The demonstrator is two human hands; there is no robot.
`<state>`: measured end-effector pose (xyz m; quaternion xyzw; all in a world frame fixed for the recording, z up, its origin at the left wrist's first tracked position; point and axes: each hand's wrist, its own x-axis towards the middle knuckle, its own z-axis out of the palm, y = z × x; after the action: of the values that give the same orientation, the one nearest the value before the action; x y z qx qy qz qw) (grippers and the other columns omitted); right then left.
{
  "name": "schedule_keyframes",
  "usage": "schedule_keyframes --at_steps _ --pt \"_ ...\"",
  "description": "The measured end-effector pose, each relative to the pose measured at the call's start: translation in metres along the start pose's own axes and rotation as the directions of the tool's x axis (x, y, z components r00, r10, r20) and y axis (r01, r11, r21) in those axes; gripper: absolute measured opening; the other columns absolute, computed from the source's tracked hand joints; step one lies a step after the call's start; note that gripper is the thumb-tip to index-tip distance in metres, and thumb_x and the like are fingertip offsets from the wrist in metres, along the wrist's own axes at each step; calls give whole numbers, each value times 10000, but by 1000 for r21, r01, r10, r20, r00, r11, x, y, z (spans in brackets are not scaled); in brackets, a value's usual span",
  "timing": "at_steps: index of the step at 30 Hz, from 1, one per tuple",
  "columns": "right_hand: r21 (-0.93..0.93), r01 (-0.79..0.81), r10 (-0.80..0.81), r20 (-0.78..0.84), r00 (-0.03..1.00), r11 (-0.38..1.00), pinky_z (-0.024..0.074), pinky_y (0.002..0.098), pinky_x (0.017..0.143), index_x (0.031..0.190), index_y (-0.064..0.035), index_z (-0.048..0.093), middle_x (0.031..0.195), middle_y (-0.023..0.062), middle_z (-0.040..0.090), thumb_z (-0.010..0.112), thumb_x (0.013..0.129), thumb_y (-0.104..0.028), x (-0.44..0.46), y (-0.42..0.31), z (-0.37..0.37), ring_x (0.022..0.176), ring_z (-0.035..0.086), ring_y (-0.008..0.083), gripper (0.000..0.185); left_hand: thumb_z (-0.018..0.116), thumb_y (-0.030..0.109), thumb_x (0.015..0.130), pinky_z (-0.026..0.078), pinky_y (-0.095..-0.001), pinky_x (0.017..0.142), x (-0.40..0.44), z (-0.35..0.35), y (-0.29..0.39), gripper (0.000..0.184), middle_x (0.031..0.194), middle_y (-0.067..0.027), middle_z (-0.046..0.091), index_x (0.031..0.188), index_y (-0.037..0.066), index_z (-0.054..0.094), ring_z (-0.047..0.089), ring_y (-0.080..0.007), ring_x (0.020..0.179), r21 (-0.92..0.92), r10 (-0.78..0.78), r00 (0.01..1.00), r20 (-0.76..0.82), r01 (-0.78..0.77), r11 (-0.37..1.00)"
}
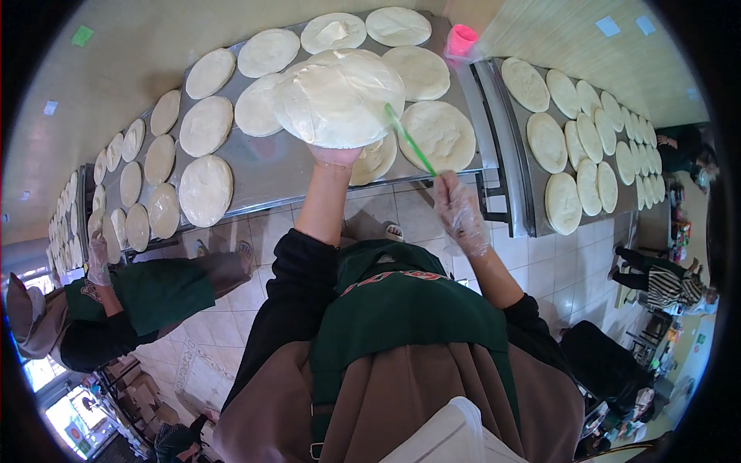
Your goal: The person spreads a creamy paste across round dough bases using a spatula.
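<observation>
My left hand is under a round flat bread and bears it above the metal table. White cream covers much of the bread's top. In my right hand, which wears a clear plastic glove, is the handle of a green spatula. The spatula's tip touches the right edge of the held bread. Under and around the held bread, several round flat breads lie on the table; one at the back has a dab of cream on it.
A pink cup stands at the table's back right corner. A second table with several breads is on the right. At the left, a co-worker in a green apron reaches over the table. Other people are at the far right.
</observation>
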<state>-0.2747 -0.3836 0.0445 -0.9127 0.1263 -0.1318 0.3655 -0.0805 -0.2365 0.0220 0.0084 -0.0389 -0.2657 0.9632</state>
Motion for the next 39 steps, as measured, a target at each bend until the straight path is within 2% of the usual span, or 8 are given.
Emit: schedule_keyframes --at_steps 9,11,18,24,27,29,36,39 --pt "178 110 -118 32 993 978 420 455 545 893 -51 508 657 208 539 510 904 -103 -12 -10 10 616 553 410 53 393 541 882 269 -533 1074 3 -1 3 630 1409 -98 398 1366 139 393 360 -333 1299 119 151 988 16 -152 981" --pt "173 110 -111 -9 994 979 419 447 541 896 -48 505 647 208 531 507 909 -105 0 -5 1 606 549 410 59 380 530 895 282 -528 1070 0 -11 8 613 1404 -102 406 1364 136 392 371 -330 1292 -80 32 997 68 -27 996" --pt "78 -13 20 -91 996 997 421 429 534 873 -38 486 649 231 524 486 930 -129 38 -8 -21 623 551 431 108 358 531 900 349 -504 1035 -2 -31 2 608 1373 -109 444 1362 137 397 435 -334 1245 -2 6 1000 -2 -6 1000" --pt "43 -28 31 -89 996 999 427 443 546 881 -45 496 676 240 540 489 920 -119 42 -17 -2 667 561 444 84 354 521 910 354 -507 1029 -8 -10 -21 617 1366 -131 440 1364 105 382 434 -337 1240 -121 -146 960 238 178 976" --pt "75 -9 14 -58 998 997 436 453 563 880 -42 502 706 245 552 497 910 -105 32 -28 7 694 563 449 71 350 559 905 362 -513 1019 -8 -6 -28 652 1359 -131 445 1371 103 371 447 -340 1226 -172 -197 962 189 230 958" --pt "129 77 -70 -58 996 989 422 416 531 862 -34 507 657 211 523 506 903 -82 26 -31 12 606 555 393 63 335 605 895 367 -517 1010 -7 8 -31 689 1354 -134 450 1372 109 370 457 -348 1213 234 -115 988 -106 137 962" --pt "117 90 -101 91 991 989 431 461 546 872 -43 513 695 222 558 510 900 -115 18 -47 7 680 576 414 78 329 661 870 400 -481 985 -4 -3 -29 732 1302 -136 497 1365 125 383 500 -330 1165 230 -154 973 -171 191 954" --pt "73 272 -277 66 959 959 441 461 546 874 -40 510 688 205 567 515 898 -123 16 -43 11 657 580 399 86 326 664 867 400 -490 982 -5 -23 -29 731 1299 -139 499 1351 120 398 498 -342 1163 219 -130 976 -175 167 961"
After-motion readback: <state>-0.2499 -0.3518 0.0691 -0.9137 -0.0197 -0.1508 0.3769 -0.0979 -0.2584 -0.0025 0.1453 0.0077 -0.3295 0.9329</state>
